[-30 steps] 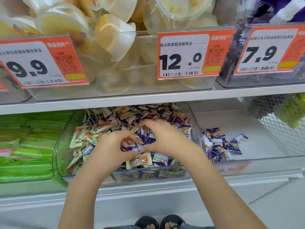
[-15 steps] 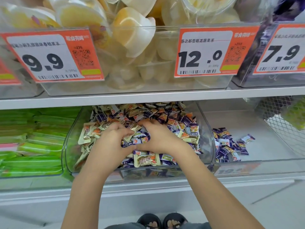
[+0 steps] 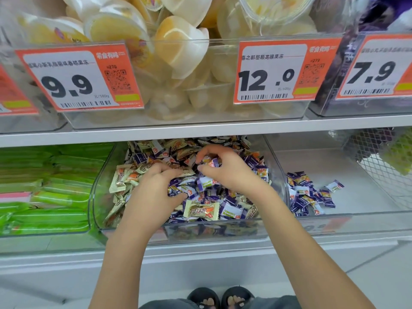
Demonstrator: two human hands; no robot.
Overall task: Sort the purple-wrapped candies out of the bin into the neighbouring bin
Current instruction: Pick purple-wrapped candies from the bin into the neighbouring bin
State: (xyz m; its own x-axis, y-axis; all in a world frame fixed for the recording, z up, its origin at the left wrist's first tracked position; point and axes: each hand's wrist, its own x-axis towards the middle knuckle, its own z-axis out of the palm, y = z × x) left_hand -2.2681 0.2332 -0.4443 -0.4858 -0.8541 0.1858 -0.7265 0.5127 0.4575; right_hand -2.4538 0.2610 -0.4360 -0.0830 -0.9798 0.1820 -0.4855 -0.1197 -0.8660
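Purple-wrapped candies: small pillow packs, purple with white panels and crimped ends, mixed among cream-wrapped candies in the clear middle bin.
Orientation: long axes are pointed every way; no common direction is seen.
Neighbouring bin: a small purple heap is held at its left.
Right grip: one purple candy is pinched.
Left grip: fingers curled into the pile; a hold cannot be told.
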